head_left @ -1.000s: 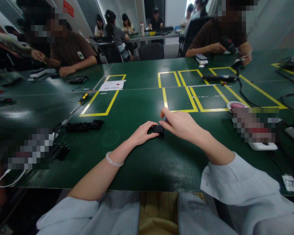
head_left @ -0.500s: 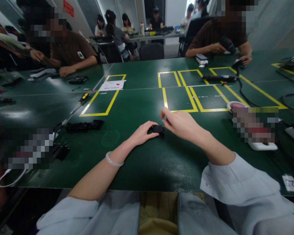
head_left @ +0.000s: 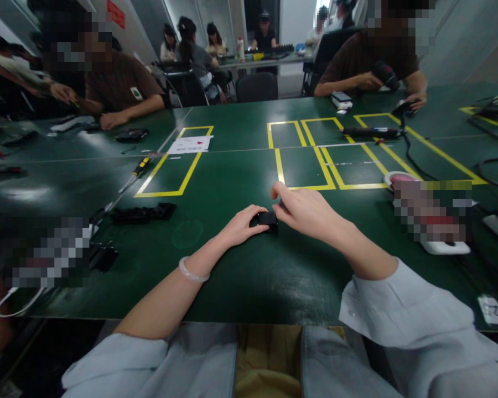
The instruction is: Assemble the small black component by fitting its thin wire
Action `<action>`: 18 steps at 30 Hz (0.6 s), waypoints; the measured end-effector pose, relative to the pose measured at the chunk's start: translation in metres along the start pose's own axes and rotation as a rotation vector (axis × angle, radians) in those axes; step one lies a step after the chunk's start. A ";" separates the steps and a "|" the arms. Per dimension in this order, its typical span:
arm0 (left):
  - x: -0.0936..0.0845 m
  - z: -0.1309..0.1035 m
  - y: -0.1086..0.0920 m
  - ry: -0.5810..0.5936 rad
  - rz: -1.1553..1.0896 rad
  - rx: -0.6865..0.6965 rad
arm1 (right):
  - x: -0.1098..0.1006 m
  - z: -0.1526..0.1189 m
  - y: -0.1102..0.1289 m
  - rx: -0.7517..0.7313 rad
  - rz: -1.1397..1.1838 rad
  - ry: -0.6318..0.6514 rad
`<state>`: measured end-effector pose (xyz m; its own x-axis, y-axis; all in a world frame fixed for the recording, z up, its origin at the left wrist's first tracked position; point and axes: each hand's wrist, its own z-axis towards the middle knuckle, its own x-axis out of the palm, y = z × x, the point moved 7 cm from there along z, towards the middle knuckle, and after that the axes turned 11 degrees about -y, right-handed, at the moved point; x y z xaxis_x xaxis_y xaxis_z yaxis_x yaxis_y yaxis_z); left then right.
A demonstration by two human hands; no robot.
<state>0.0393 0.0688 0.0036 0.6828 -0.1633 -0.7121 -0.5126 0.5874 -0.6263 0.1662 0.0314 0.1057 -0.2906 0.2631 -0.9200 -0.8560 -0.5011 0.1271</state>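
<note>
Black block (head_left: 268, 219): prob. mid-work; done/left unclear
L hand (head_left: 240, 228): fingers clamped on it
R hand (head_left: 309, 210): curled close by, can't tell grip

And here's the bench (head_left: 236, 171), its green top smooth and glossy, streaked with reflected light! Across it runs yellow tape (head_left: 157, 194), flat and slick. In the middle, a small black block (head_left: 268, 219), dark and plastic-looking. Over to the paper sheet (head_left: 190, 145), thin and white, then the screwdriver (head_left: 141, 166), its black-and-yellow handle looking like plastic. What a polish on that bracelet (head_left: 191, 274), smooth and milky! Against it, soft matt cloth in the sleeve (head_left: 406, 307), creased throughout, and more matt fabric in the tan garment (head_left: 269, 359).
</note>
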 end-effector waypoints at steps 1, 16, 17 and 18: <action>0.000 0.000 0.000 0.002 0.001 -0.001 | 0.000 0.000 0.000 0.007 -0.007 0.006; -0.001 -0.001 0.000 0.001 -0.002 0.015 | 0.001 0.000 -0.002 0.019 -0.016 0.010; -0.001 -0.001 0.000 0.003 0.000 0.012 | 0.002 0.000 -0.003 0.017 -0.019 0.013; -0.001 -0.001 0.000 0.005 0.000 0.012 | 0.002 0.000 -0.002 0.012 -0.018 0.014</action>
<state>0.0386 0.0680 0.0041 0.6802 -0.1669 -0.7138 -0.5065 0.5968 -0.6222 0.1677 0.0330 0.1036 -0.2694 0.2605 -0.9271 -0.8662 -0.4862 0.1151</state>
